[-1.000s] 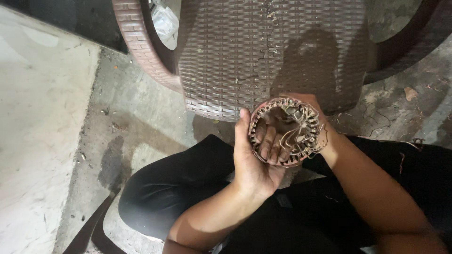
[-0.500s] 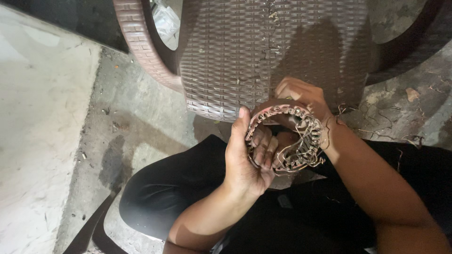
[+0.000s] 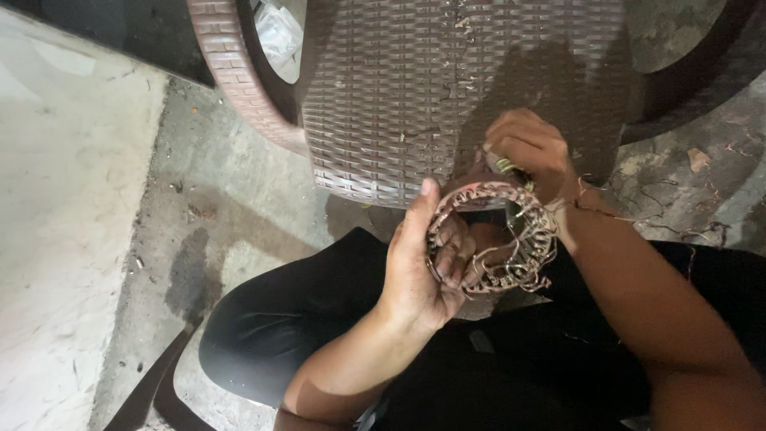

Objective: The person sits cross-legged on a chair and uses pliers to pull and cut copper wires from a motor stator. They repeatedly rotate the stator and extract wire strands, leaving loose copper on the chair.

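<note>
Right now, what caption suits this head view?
Left hand grips a wiry metal ring; right hand works a tool into it, before a woven chair.

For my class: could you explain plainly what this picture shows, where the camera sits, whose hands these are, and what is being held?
There is no machine here: a person works with two bare hands, and the single camera is worn on that person's head, looking down at their lap and hands.

The left hand grips a round metal ring wound with thin copper-coloured wire, its fingers curled through the middle. It looks like the winding from a small motor, though I cannot be sure. The right hand is closed around a slim tool at the ring's upper edge; only a little of the tool shows, so its kind is unclear.

The person wears dark trousers. Just ahead stands a brown woven-pattern plastic chair. Below is a rough, stained concrete floor.
</note>
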`<action>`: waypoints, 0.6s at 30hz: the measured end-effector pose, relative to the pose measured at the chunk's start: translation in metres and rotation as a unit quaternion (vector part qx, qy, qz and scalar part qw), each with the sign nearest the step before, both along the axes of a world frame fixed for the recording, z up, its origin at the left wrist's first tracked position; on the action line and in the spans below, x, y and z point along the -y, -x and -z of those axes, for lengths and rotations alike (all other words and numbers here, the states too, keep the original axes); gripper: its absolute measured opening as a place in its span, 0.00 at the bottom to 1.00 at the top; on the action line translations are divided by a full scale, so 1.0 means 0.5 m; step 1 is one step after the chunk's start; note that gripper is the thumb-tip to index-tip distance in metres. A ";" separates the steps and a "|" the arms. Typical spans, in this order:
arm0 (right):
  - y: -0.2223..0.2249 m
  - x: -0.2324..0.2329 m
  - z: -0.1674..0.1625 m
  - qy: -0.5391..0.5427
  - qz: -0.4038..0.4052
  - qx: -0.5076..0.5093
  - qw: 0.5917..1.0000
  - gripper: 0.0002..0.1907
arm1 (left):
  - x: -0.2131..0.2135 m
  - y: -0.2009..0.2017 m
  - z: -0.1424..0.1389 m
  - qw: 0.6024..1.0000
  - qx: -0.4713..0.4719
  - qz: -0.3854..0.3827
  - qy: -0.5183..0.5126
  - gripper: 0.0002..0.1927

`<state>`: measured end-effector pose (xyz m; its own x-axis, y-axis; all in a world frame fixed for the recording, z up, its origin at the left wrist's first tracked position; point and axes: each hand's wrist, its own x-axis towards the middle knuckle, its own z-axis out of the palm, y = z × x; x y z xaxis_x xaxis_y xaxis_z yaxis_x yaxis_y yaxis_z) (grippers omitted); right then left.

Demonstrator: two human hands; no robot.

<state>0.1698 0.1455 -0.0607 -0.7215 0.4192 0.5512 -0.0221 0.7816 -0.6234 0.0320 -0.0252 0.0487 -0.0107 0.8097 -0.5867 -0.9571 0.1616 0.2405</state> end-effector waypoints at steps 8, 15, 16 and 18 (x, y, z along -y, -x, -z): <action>0.004 0.071 0.004 0.668 -0.051 0.048 0.740 0.12 | -0.010 0.009 0.011 0.998 0.006 -0.066 -0.002 0.27; -0.006 0.087 0.009 0.754 -0.119 0.004 0.646 0.15 | -0.006 0.006 0.015 0.994 -0.035 -0.090 -0.043 0.31; -0.004 0.088 0.010 0.744 -0.117 0.004 0.657 0.15 | -0.007 0.007 0.016 0.995 -0.028 -0.092 -0.038 0.31; 0.002 0.093 0.010 0.725 -0.114 0.004 0.679 0.16 | -0.009 0.010 0.016 0.995 -0.013 -0.096 -0.025 0.31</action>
<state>0.1690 0.0991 -0.0657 -0.8589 0.3944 -0.3267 -0.0322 -0.6782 -0.7342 0.0268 -0.0206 0.0408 -0.1829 0.8193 -0.5434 -0.9624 -0.0364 0.2692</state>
